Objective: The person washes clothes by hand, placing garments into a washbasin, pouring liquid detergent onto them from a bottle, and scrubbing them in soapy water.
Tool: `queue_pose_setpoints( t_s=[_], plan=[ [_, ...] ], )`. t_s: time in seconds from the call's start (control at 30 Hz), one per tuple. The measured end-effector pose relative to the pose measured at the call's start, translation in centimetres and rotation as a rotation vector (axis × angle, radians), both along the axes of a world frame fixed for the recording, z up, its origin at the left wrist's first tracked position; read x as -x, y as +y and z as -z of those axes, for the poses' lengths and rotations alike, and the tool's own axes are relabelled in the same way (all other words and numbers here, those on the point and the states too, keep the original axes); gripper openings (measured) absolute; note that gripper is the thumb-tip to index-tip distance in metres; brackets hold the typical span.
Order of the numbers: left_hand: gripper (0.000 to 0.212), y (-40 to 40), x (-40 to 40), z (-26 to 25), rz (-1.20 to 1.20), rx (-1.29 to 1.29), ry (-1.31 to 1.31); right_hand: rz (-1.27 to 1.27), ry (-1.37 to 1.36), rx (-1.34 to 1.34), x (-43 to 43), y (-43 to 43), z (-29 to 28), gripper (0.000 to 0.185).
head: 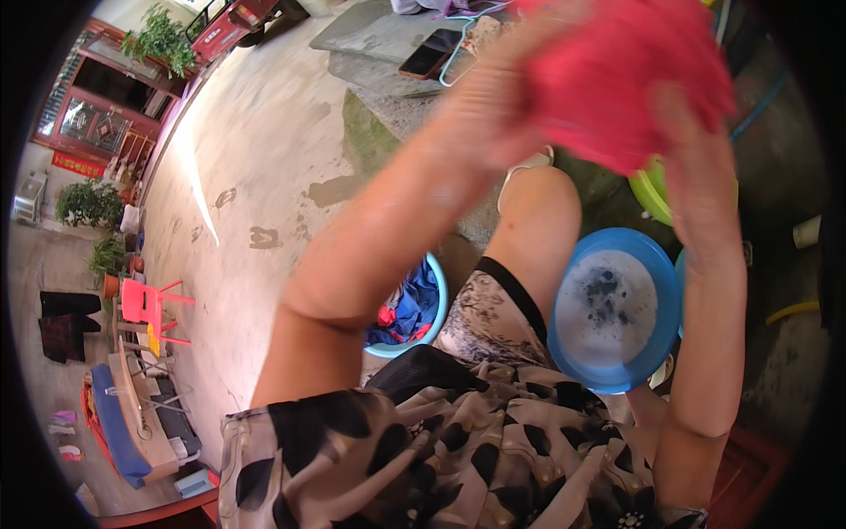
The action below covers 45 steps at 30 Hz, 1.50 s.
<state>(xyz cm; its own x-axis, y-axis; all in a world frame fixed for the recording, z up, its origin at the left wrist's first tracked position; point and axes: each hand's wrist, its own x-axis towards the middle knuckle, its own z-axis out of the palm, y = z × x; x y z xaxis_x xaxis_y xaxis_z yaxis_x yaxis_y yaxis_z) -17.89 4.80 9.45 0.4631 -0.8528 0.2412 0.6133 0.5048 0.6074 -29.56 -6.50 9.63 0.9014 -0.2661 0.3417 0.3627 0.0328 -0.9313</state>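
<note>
Raised high in front of me, a piece of wet-looking red cloth (615, 79) is held up between both hands and blurred by motion. My left hand (502, 112) grips its left side. At its lower right side, my right hand (687, 145) has hold of the cloth, with some fingers hidden. Below my right forearm stands a blue basin (611, 381) of foamy water, dark patches showing through the suds. Beside my left thigh is a light blue tub (396, 351) holding blue and red clothes (413, 304), partly covered by my left arm.
A lime-green basin (649, 192) sits beyond the blue one. On a stone slab (370, 33) lie a smartphone (431, 53) and a light blue hanger (445, 78). A yellow hose (793, 309) is at right. Across the concrete floor stands a red chair (141, 301).
</note>
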Motion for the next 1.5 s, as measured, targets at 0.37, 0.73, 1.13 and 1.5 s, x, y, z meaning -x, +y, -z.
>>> queue_pose_setpoints(
  t_s=[0.37, 0.73, 1.13, 1.5],
  plan=[
    [0.075, 29.8, -2.0, 11.9, -0.483, -0.759, -0.097, -0.078, 0.223, 0.272, -4.8, 3.4, 5.2, 0.036],
    [0.076, 31.4, 1.1, 36.9, -0.373, -2.033, -0.824, 0.267, 0.521, 0.132, 1.1, -3.5, 9.0, 0.031],
    [0.031, 30.9, -0.3, 39.6, -0.554, -1.998, -1.135, 0.687, 0.495, -0.327, 18.2, -14.4, 16.4, 0.036],
    [0.016, 27.6, -3.3, 21.0, -0.967, -1.025, -0.371, 0.732, 0.303, -0.602, 23.5, -16.8, 19.2, 0.032]
  ],
)
